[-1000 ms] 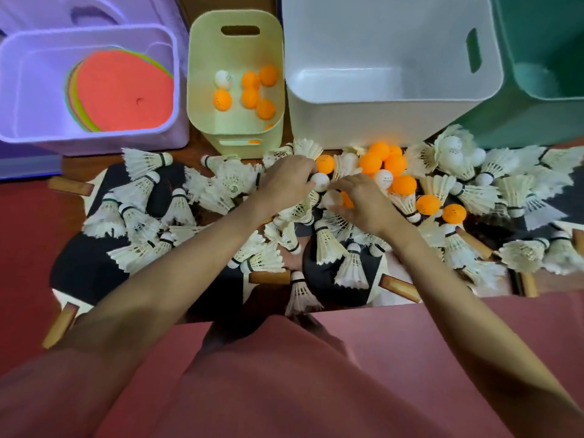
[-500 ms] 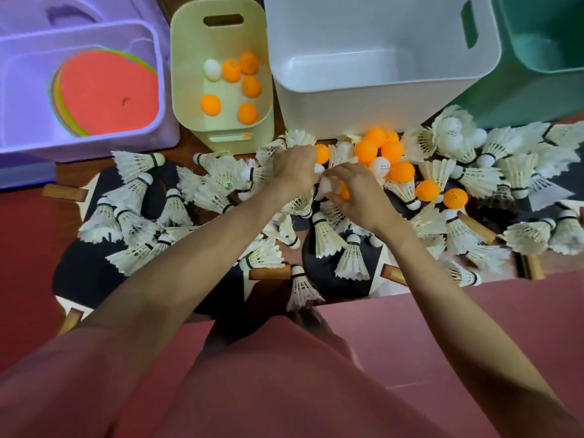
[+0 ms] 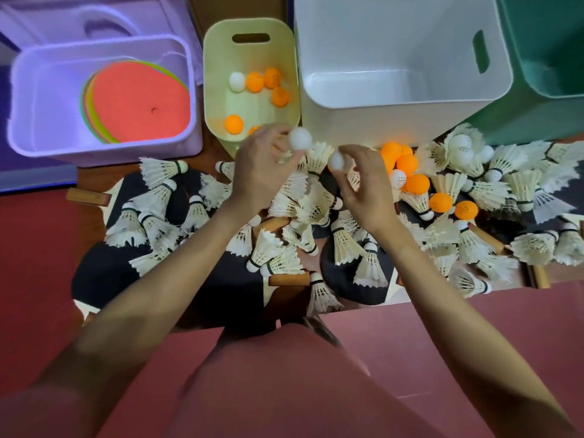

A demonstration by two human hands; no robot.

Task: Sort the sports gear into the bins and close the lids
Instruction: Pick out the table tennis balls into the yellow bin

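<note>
My left hand point(image 3: 260, 167) holds a white ping-pong ball point(image 3: 299, 139) at its fingertips, just in front of the small pale-yellow bin point(image 3: 215, 90). My right hand point(image 3: 363, 181) pinches a second white ball point(image 3: 336, 160) beside it. Inside the yellow bin lie several orange balls point(image 3: 234, 123) and one white ball. More orange and white balls point(image 3: 407, 172) sit in the pile right of my right hand. White shuttlecocks point(image 3: 275, 254) are scattered over black table-tennis paddles point(image 3: 120, 267) under both hands.
A purple bin point(image 3: 19, 99) at the left holds flat coloured discs point(image 3: 142, 102). A large white bin point(image 3: 395, 128) stands behind the pile and a green bin point(image 3: 537, 90) at the far right. The purple lid point(image 3: 63, 17) lies behind the purple bin. Red floor surrounds the pile.
Both hands have lifted out of the pile, each with a white ball, and the left hand has moved up to the yellow bin's front edge.
</note>
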